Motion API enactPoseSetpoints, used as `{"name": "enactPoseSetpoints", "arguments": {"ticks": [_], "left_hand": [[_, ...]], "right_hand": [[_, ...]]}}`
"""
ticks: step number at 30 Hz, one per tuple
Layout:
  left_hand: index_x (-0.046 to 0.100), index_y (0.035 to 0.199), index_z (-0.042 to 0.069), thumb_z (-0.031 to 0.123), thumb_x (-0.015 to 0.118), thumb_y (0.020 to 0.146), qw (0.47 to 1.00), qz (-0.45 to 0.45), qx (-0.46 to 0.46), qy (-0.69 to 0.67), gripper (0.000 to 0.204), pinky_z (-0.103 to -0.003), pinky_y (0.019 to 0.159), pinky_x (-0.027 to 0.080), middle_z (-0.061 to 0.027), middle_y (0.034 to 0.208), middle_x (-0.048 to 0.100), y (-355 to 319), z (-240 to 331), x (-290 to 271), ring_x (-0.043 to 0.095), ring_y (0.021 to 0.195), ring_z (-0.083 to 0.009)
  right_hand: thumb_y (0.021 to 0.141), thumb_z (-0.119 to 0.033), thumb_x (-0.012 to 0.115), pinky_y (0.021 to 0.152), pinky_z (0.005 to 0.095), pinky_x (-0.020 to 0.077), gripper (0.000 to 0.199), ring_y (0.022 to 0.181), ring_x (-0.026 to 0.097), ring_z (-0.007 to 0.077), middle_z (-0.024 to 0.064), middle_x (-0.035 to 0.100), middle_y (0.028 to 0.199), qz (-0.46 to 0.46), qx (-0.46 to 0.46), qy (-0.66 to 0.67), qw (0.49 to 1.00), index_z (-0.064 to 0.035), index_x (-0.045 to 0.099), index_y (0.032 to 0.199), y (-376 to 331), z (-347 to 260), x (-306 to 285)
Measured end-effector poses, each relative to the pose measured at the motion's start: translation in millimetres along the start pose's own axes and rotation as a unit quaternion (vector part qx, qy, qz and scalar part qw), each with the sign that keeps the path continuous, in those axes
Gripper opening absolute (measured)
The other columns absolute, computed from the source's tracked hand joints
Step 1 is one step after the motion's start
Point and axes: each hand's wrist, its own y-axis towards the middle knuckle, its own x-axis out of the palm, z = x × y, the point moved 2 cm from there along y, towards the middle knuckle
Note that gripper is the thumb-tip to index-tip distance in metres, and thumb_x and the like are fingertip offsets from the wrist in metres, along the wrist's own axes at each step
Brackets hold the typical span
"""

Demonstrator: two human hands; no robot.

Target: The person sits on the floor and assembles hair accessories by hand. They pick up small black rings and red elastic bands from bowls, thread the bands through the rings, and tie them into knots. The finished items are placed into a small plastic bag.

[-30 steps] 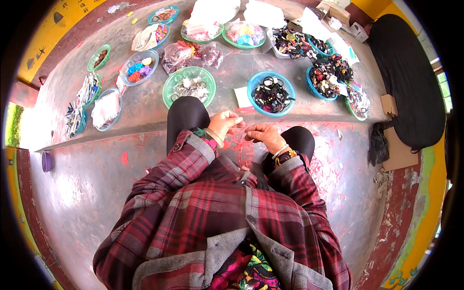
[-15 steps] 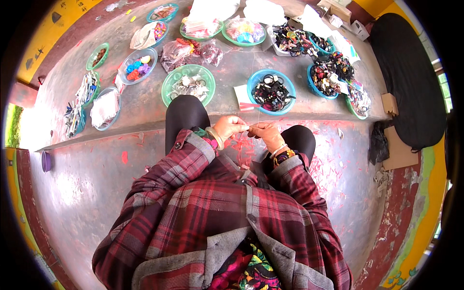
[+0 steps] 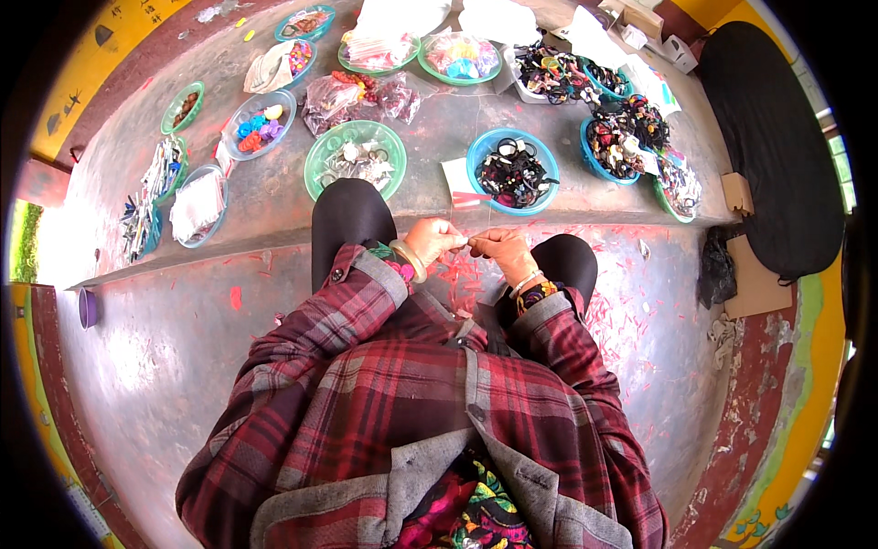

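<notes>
My left hand (image 3: pixel 437 240) and my right hand (image 3: pixel 499 245) meet fingertip to fingertip above my knees, pinching a very small thin piece (image 3: pixel 470 241) between them; what it is cannot be made out. Both sleeves are red plaid, with bangles at each wrist. Just beyond the hands lies a blue bowl of dark hair ties (image 3: pixel 513 172) and a green bowl of pale pieces (image 3: pixel 355 158) on the raised concrete ledge (image 3: pixel 274 206).
Several more bowls and bags of coloured beads and hair accessories are spread across the ledge, among them a clear bowl of bright beads (image 3: pixel 261 124). A white paper (image 3: pixel 460 178) lies by the blue bowl. Red scraps litter the floor (image 3: pixel 622 311). A black mat (image 3: pixel 773 137) lies at right.
Both hands have risen slightly toward the ledge and drawn close together, fingertips now touching around the small piece.
</notes>
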Motion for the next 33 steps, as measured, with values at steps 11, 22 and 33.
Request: {"name": "enactPoseSetpoints", "arguments": {"ticks": [11,22,33], "left_hand": [[0.059,0.09,0.003,0.02,0.061,0.08,0.999,0.025,-0.021,-0.037,0.021,-0.019,0.048,0.04,-0.0055,0.078,0.061,6,-5,-3,0.055,0.061,-0.0092],[0.052,0.108,0.004,0.011,0.051,0.085,0.983,0.03,-0.022,-0.182,0.024,-0.027,0.066,0.049,-0.0054,0.102,0.057,11,-20,-8,0.057,0.09,-0.0153],[0.05,0.114,0.003,0.019,0.048,0.088,0.972,-0.087,0.004,-0.219,0.031,-0.03,0.074,0.047,-0.0059,0.104,0.056,2,-2,5,0.054,0.09,-0.0148]], "right_hand": [[0.078,-0.013,0.059,0.059,0.0232,0.0422,0.016,0.062,0.055,0.0087,0.004,0.063,0.071,0.066,-0.048,-0.017,0.997,0.0002,0.065,0.084,6,10,1],[0.069,-0.011,0.054,0.061,0.0352,0.041,0.025,0.07,0.051,0.0212,0.0026,0.049,0.069,0.196,-0.361,-0.577,0.706,-0.0086,0.06,0.093,-19,-31,19],[0.071,-0.014,0.051,0.069,0.0341,0.039,0.028,0.076,0.051,0.0198,0.0025,0.05,0.077,0.176,-0.369,-0.609,0.68,-0.0076,0.058,0.097,-20,-30,27]]}}
